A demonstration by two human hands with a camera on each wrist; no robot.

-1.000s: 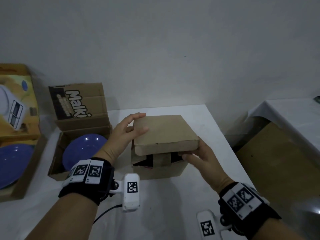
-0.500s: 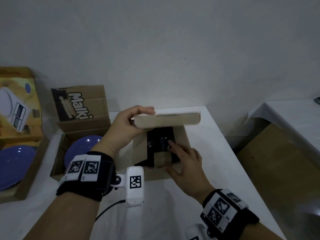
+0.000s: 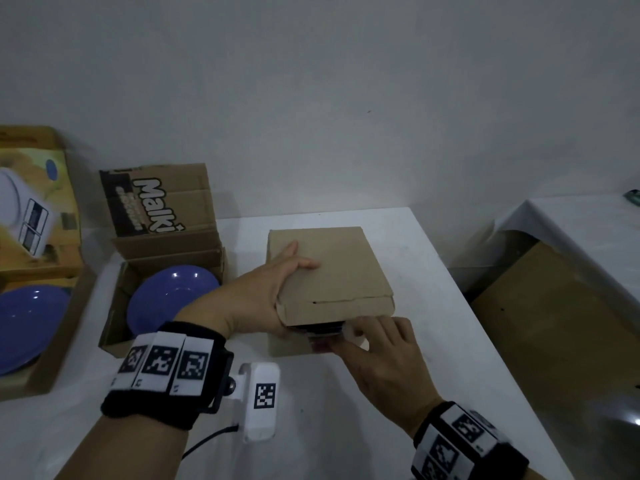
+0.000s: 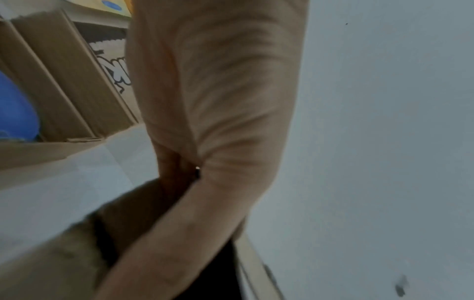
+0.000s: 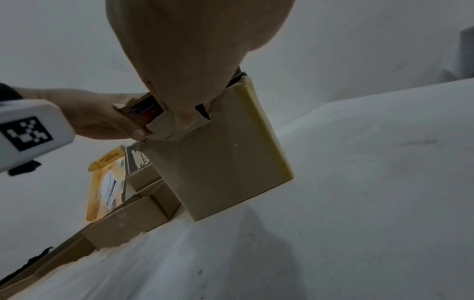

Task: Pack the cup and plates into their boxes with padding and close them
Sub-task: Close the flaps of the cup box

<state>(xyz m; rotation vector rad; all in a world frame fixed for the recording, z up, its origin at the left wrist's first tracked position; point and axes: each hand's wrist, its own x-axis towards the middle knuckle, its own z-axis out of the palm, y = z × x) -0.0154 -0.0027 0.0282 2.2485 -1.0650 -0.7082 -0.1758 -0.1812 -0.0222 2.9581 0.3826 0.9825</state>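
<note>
The left hand (image 3: 266, 299) is clamped on the near left corner of the lid (image 3: 329, 268) of the small brown box (image 3: 301, 344), thumb laid flat on top and fingers curled under the lid's front edge. The lid is probably held this way so that it stays down while its front flap is dealt with. The right hand (image 3: 377, 344) is set against the front of the same box, its fingers (image 5: 184, 113) pressed into the gap between lid and front wall; whether anything is pinched there cannot be told. In the right wrist view a cut-out tab at the top of the front wall is pushed inward by one finger, so tucking the closure is judged to be the step in hand. Dark contents are glimpsed in the gap; the cup itself is not seen and is presumed to be inside.

Left of the small brown box, just beside it, an open carton printed "Malki" (image 3: 162, 209) stands with a blue plate (image 3: 166, 299) lying in it. Farther left again, a larger open box with a yellow printed lid (image 3: 38, 216) holds a second blue plate (image 3: 27, 323). All of this rests on a white table (image 3: 346, 427).

Three boxes are counted, and two plates. Both plate boxes are still open, with no padding seen over the plates, so most of the task is judged to be left.
</note>
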